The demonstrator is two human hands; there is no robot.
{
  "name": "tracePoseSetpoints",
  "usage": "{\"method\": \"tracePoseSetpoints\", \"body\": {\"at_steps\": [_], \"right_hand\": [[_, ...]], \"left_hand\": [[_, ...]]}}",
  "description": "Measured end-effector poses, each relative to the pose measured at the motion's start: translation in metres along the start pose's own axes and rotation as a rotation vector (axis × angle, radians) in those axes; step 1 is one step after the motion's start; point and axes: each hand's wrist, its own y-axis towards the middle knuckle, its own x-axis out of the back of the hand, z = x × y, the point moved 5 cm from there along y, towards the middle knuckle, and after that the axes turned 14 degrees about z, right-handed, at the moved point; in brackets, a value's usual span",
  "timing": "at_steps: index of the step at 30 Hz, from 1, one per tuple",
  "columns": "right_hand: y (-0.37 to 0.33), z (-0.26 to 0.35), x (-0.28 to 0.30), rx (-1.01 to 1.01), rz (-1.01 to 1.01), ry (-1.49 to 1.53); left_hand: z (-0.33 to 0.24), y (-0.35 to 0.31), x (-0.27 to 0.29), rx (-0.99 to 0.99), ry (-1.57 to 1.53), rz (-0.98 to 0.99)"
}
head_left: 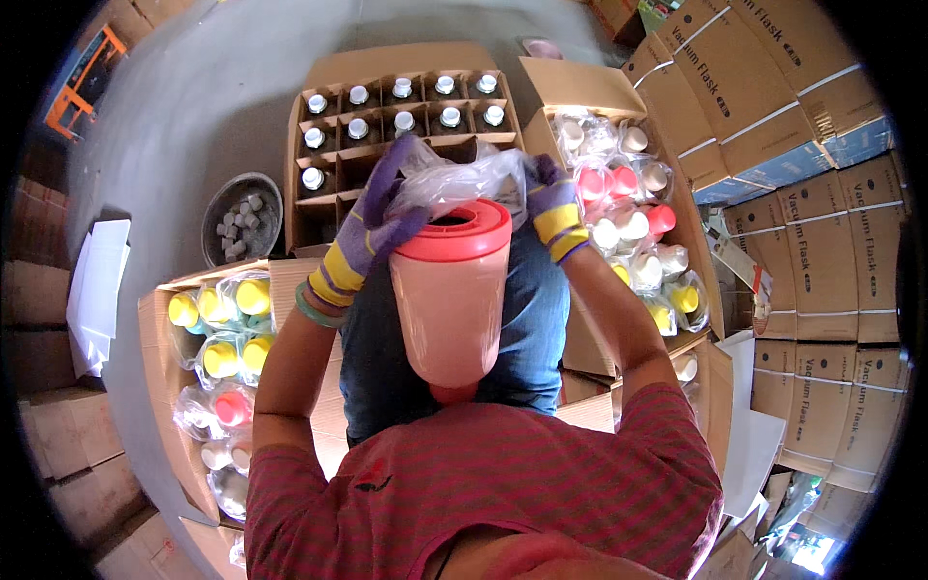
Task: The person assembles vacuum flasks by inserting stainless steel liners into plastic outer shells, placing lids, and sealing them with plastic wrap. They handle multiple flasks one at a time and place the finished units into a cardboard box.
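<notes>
A pink flask body [450, 309] rests between my thighs, its red ring-shaped end [459, 253] facing up and away from me. A dark round opening shows in that end. Just beyond it, a crumpled clear plastic bag [464, 184] is stretched between my gloved hands. My left hand [372, 224], in a purple and yellow glove, holds the bag's left side, its lower finger or thumb beside the flask's red rim. On the right, my right hand [555, 208] has its fingers closed on the bag's other edge. Parts of the fingertips are hidden by the plastic.
Ahead stands a divided carton [300, 116] of white-necked bottles. Open cartons of bagged flasks flank me: a left carton [155, 319] and a right carton [694, 217]. A dark bowl [275, 227] holds small grey pieces. Strapped boxes [817, 251] are stacked at right.
</notes>
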Motion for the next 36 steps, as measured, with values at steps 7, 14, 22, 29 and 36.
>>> {"method": "tracePoseSetpoints", "body": {"at_steps": [7,14,22,29,36], "right_hand": [[-0.109,0.025,-0.075,0.494,0.414,-1.075],[-0.200,0.077,-0.053,0.547,1.105,-0.812],[-0.086,0.129,0.003,0.551,0.431,-0.153],[-0.058,0.018,-0.030,0.199,0.042,0.405],[-0.067,-0.012,-0.039,-0.012,0.302,1.113]], "left_hand": [[0.019,0.001,0.013,-0.077,0.494,-0.229],[0.039,0.008,0.004,0.108,0.179,-0.044],[0.045,0.001,-0.006,0.003,-0.175,-0.085],[-0.012,-0.037,-0.043,-0.135,0.943,-0.074],[-0.013,-0.055,-0.071,-0.408,0.923,0.133]]}}
